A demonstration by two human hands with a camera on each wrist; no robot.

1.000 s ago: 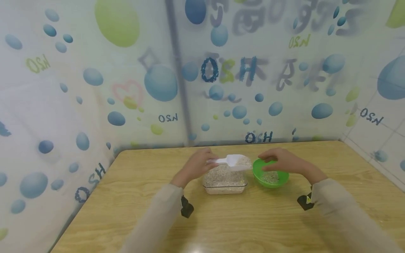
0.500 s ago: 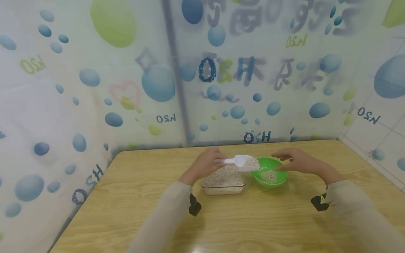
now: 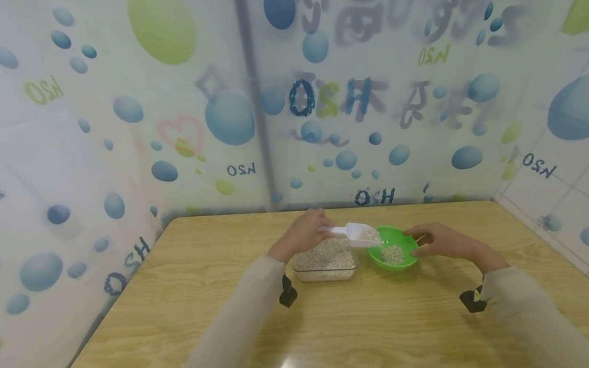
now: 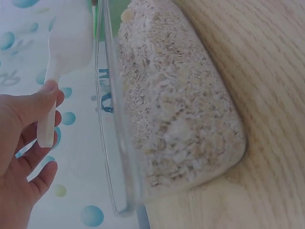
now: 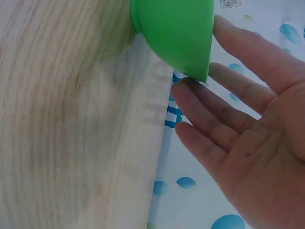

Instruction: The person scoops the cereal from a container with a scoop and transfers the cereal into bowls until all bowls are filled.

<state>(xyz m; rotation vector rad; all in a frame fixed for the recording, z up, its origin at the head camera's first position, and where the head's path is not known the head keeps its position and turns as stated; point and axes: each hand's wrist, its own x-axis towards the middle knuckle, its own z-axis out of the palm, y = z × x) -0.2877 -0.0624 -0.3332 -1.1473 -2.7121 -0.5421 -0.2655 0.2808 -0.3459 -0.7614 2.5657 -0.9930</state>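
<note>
My left hand (image 3: 304, 232) grips the handle of a white scoop (image 3: 353, 232), pinched by thumb and fingers in the left wrist view. Oat flakes (image 3: 369, 234) fill the scoop's front end, which overlaps the left rim of a green bowl (image 3: 391, 234). A small heap of flakes (image 3: 392, 255) lies inside that bowl. At the bowl's right rim is my right hand (image 3: 442, 242), its fingers extended and loosely bent, thumb and fingertips right by the rim in the right wrist view. Left of the bowl stands a clear rectangular container (image 4: 110, 157) holding many flakes (image 4: 176, 105).
Container and bowl stand side by side on a wooden table (image 3: 368, 322). Behind the table's back edge hangs a white curtain (image 3: 198, 168) printed with blue and green drops. Dark wrist devices (image 3: 288, 292) sit beneath both cuffs.
My left hand has carried the loaded scoop rightward from above the container to the bowl's left rim. My right hand has moved from over the bowl to its right rim.
</note>
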